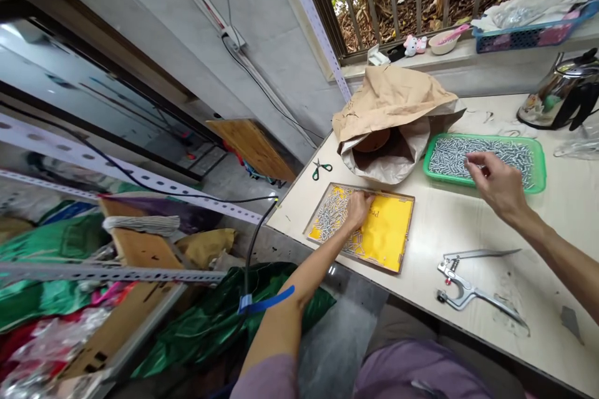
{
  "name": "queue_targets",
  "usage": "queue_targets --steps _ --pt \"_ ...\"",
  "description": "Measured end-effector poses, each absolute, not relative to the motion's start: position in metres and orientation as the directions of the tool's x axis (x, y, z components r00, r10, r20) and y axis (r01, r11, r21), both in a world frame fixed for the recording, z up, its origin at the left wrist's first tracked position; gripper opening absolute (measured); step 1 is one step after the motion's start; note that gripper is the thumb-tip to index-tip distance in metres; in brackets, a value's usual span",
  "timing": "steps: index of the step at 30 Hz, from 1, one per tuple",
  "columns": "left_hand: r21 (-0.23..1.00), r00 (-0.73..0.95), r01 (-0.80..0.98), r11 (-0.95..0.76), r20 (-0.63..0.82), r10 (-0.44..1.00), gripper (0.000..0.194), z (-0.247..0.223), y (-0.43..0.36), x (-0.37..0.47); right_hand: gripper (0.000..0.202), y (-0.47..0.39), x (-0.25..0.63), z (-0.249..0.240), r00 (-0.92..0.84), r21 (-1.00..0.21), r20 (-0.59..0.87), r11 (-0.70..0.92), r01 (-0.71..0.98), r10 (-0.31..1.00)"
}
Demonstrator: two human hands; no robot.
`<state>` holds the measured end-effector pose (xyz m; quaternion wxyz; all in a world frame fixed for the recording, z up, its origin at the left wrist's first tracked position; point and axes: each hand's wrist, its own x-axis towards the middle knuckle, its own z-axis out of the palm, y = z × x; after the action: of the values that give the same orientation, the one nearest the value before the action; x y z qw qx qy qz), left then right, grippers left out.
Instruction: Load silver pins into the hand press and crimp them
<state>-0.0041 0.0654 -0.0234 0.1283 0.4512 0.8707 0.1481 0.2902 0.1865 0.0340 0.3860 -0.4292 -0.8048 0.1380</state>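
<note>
My left hand point(359, 209) is over a shallow tray point(406, 238) with a yellow bottom, its fingers curled together. Small silver metal pieces point(331, 215), like screws or rivets, lie loose across the tray's left half, right beside that hand. What the left fingers hold, if anything, is hidden. My right hand point(501, 184) hovers at the front edge of a green plastic container point(540, 168) filled with the same kind of pieces point(449, 157). Its thumb and index finger are pinched; whatever is between them is too small to make out.
An open brown paper bag point(397, 100) stands behind the tray, with small green-handled scissors point(321, 168) to its left. A metal hand press tool point(468, 290) lies near the front edge. A kettle point(561, 90) is at the back right, below a windowsill basket point(524, 39).
</note>
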Motion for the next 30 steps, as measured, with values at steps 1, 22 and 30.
queue_targets --steps 1,22,30 --pt "0.335 -0.565 0.757 0.561 -0.098 0.819 0.028 -0.025 0.067 -0.004 0.03 0.197 0.287 0.036 -0.324 -0.542 0.515 0.595 0.594 0.793" --pt "0.651 -0.304 0.641 0.407 -0.271 0.913 0.013 0.01 0.038 0.039 0.026 -0.002 0.382 -0.014 -0.61 -0.357 0.453 0.76 0.543 0.65" --pt "0.766 -0.039 0.13 0.63 -0.63 0.775 0.025 -0.002 -0.018 0.145 0.027 -0.018 0.391 -0.029 -0.622 -0.238 0.174 0.645 0.726 0.764"
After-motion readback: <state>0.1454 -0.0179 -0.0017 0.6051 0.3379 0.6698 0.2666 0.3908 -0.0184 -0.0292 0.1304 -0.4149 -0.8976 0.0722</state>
